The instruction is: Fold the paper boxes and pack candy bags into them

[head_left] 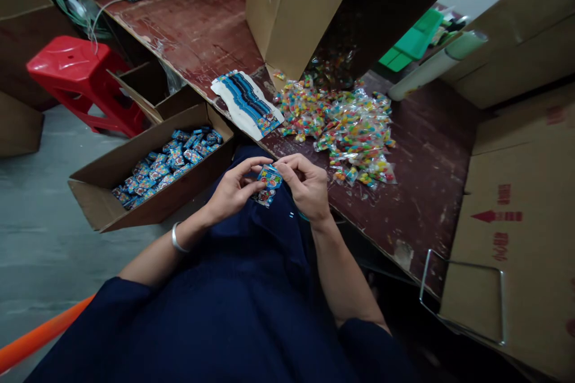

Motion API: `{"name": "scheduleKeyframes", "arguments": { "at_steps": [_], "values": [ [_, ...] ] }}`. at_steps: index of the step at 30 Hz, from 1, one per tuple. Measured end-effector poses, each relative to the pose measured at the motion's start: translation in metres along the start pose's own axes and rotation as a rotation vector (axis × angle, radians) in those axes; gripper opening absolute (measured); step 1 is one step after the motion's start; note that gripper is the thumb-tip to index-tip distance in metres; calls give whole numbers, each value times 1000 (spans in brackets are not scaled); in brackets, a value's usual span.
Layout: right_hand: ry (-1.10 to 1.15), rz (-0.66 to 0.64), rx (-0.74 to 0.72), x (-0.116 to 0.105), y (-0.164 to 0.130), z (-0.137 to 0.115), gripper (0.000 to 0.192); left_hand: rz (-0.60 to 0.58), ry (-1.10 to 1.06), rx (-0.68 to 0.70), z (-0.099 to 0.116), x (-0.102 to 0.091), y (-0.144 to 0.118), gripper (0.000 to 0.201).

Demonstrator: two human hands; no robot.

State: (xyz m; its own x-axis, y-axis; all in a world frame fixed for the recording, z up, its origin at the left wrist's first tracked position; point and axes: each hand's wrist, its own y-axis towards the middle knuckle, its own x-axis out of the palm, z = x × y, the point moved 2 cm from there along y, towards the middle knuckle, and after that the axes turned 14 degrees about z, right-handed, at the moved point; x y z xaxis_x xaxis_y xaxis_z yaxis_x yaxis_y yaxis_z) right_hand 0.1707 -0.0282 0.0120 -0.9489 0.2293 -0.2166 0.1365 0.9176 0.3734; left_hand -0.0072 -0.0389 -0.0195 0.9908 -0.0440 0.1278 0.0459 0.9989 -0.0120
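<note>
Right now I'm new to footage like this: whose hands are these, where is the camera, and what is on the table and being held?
The single picture comes from a camera worn on a person's head, looking down at their own bare hands over their lap. The left hand and right hand together hold a small blue packet. On the worn red table lie a pile of clear candy bags and a stack of flat blue wrappers. An open carton on the left holds many finished blue packets.

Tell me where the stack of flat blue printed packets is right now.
In the head view, the stack of flat blue packets lies on the table edge, left of the candy bag pile, behind the open box.
</note>
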Motion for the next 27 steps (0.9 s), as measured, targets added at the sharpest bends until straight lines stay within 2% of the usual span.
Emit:
{"name": "scheduleKeyframes", "arguments": {
  "at_steps": [3, 5, 6, 8, 10, 13, 15, 18, 19, 22, 27],
  "values": [
    [-61, -84, -77, 1, 2, 3, 27, 8, 51, 23, 0, -8, 9, 34],
    [-141, -116, -131, 6, 12, 16, 22, 32, 159, 68, 2, -23, 22, 31],
    [-209, -116, -160, 11, 19, 26, 26, 67, 244, 105, 3, -35, 29, 30],
    [-394, -110, -223, 27, 36, 50, 49, 222, 454, 206, 5, -64, 45, 32],
    [-550, -146, -250, 48, 54, 76, 66, 346, 644, 271, 5, -92, 56, 45],
    [-696, -174, -294, 75, 73, 106, 74, 395, 798, 287, -1, -114, 63, 65],
    [-744, -144, -341, 82, 78, 116, 60, 353, 820, 277, -8, -111, 63, 64],
    [-794, -122, -398, 77, 73, 119, 23, 230, 725, 228, -22, -92, 60, 56],
    [-813, -134, -413, 73, 70, 118, 20, 185, 664, 191, -27, -84, 59, 54],
    [-863, -172, -446, 61, 62, 114, 28, 71, 479, 67, -42, -63, 54, 49],
    [-888, -141, -433, 59, 60, 108, 29, 19, 324, -22, -55, -46, 49, 36]
  ]
}}
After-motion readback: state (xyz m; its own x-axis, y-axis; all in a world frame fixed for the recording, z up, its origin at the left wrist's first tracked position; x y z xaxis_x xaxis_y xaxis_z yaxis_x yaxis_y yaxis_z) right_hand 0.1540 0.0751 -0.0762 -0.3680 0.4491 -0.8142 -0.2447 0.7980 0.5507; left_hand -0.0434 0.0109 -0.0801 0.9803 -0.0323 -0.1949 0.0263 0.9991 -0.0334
